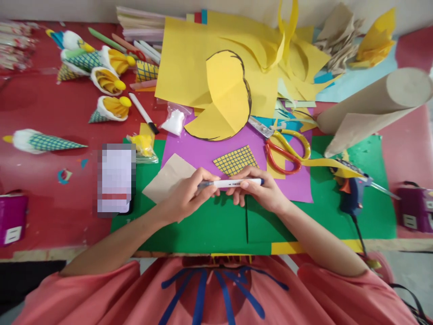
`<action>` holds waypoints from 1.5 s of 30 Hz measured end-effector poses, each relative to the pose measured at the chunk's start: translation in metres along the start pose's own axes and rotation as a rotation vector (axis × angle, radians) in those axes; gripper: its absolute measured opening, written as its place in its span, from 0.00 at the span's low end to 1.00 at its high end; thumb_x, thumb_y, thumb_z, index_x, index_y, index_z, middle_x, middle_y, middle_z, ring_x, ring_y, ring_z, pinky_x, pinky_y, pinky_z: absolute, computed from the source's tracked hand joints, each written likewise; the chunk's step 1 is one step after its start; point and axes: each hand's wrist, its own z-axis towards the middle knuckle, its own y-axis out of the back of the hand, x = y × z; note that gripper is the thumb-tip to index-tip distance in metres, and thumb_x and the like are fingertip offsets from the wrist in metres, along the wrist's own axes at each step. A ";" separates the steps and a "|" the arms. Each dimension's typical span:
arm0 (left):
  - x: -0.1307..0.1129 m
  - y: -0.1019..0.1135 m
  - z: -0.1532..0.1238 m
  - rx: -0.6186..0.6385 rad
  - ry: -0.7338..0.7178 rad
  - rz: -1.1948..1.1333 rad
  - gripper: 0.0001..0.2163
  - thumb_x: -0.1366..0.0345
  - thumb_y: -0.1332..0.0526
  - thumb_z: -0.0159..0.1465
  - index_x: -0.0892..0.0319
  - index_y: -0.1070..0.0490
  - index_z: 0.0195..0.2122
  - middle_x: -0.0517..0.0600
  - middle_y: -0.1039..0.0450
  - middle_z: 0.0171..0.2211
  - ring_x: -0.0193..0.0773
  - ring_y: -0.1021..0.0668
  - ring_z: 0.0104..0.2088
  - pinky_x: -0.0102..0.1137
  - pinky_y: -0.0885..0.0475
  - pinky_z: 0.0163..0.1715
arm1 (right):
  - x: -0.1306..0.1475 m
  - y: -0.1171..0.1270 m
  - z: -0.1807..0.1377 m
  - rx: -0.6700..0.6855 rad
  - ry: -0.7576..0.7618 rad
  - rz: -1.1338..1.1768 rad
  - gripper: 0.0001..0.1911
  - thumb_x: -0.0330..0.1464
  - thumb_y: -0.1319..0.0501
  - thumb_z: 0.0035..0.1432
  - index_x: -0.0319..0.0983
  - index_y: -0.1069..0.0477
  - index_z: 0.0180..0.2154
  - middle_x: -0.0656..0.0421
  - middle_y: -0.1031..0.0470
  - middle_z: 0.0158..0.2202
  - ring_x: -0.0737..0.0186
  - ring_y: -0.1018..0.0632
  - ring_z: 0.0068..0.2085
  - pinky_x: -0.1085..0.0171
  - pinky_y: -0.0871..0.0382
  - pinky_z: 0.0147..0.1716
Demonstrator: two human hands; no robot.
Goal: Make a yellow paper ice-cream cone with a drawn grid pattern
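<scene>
My left hand (192, 194) and my right hand (260, 187) both grip a white pen (226, 183) held level between them. The left fingers close round its greyish end; the right fingers pinch the barrel near its dark blue end. Just beyond lies a yellow paper piece with a dark grid (237, 160) on purple paper (203, 146). By my left hand is a beige paper sheet (174, 174). Farther back rests a yellow paper shape (228, 95) with a black drawn outline. Scissors (287, 153) with red and yellow handles lie to the right.
A glue gun (352, 194) and a beige paper roll (365, 104) lie at right. On the left are a phone (116, 178), a black-and-white marker (144, 113), bags of white (175, 121) and yellow (144, 144) material, and several paper cones (111, 108). Yellow sheets (182, 58) lie behind.
</scene>
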 end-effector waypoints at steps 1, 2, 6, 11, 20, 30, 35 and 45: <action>-0.002 0.001 0.002 -0.054 0.004 -0.037 0.09 0.58 0.42 0.65 0.55 0.34 0.43 0.46 0.25 0.31 0.34 0.22 0.30 0.29 0.27 0.29 | 0.003 0.001 -0.001 0.002 0.010 -0.022 0.14 0.38 0.37 0.58 0.36 0.31 0.43 0.56 0.20 0.33 0.66 0.20 0.25 0.70 0.28 0.19; -0.003 0.004 0.004 -0.125 -0.003 -0.071 0.09 0.58 0.41 0.64 0.55 0.33 0.41 0.46 0.25 0.31 0.34 0.22 0.29 0.29 0.27 0.28 | 0.007 0.003 -0.002 -0.012 0.033 -0.054 0.18 0.40 0.36 0.57 0.37 0.32 0.46 0.56 0.21 0.34 0.66 0.21 0.25 0.70 0.30 0.17; -0.002 0.024 0.017 -0.597 -0.218 -0.153 0.05 0.64 0.40 0.63 0.54 0.31 0.40 0.42 0.28 0.34 0.32 0.23 0.34 0.31 0.28 0.39 | 0.024 0.020 -0.004 -0.337 0.273 -0.341 0.19 0.45 0.40 0.58 0.41 0.32 0.47 0.58 0.23 0.34 0.68 0.24 0.25 0.69 0.31 0.19; -0.004 0.043 0.026 -0.724 -0.316 0.367 0.15 0.64 0.41 0.65 0.56 0.35 0.52 0.48 0.37 0.55 0.43 0.36 0.59 0.40 0.45 0.63 | 0.030 0.041 0.001 -0.622 0.434 -1.033 0.06 0.36 0.41 0.61 0.42 0.28 0.39 0.58 0.24 0.35 0.61 0.23 0.36 0.58 0.28 0.39; -0.003 0.018 0.021 -0.434 -0.360 0.444 0.04 0.62 0.46 0.66 0.55 0.34 0.38 0.50 0.28 0.43 0.41 0.27 0.48 0.40 0.33 0.52 | 0.009 0.041 0.006 -0.481 0.306 -1.682 0.12 0.38 0.36 0.54 0.38 0.31 0.37 0.46 0.36 0.58 0.39 0.35 0.58 0.40 0.41 0.55; -0.007 0.015 0.020 -0.286 -0.106 0.064 0.03 0.67 0.44 0.61 0.56 0.32 0.31 0.46 0.28 0.29 0.34 0.25 0.31 0.29 0.30 0.33 | 0.020 0.034 0.009 -0.517 0.458 -1.464 0.03 0.32 0.45 0.61 0.41 0.33 0.35 0.51 0.28 0.51 0.50 0.30 0.53 0.44 0.37 0.54; -0.011 0.007 0.029 0.024 0.092 -0.472 0.11 0.58 0.46 0.63 0.57 0.27 0.35 0.50 0.23 0.29 0.38 0.21 0.30 0.33 0.25 0.32 | 0.023 0.020 0.000 -0.651 0.725 -1.427 0.04 0.33 0.46 0.63 0.44 0.33 0.37 0.54 0.26 0.41 0.54 0.25 0.45 0.49 0.32 0.47; -0.007 0.002 0.042 -0.158 0.301 -0.656 0.10 0.59 0.36 0.56 0.62 0.27 0.33 0.51 0.22 0.28 0.39 0.20 0.27 0.36 0.22 0.30 | 0.007 0.024 0.002 -0.389 0.589 -1.222 0.06 0.37 0.43 0.62 0.45 0.30 0.39 0.54 0.26 0.46 0.61 0.23 0.38 0.59 0.27 0.35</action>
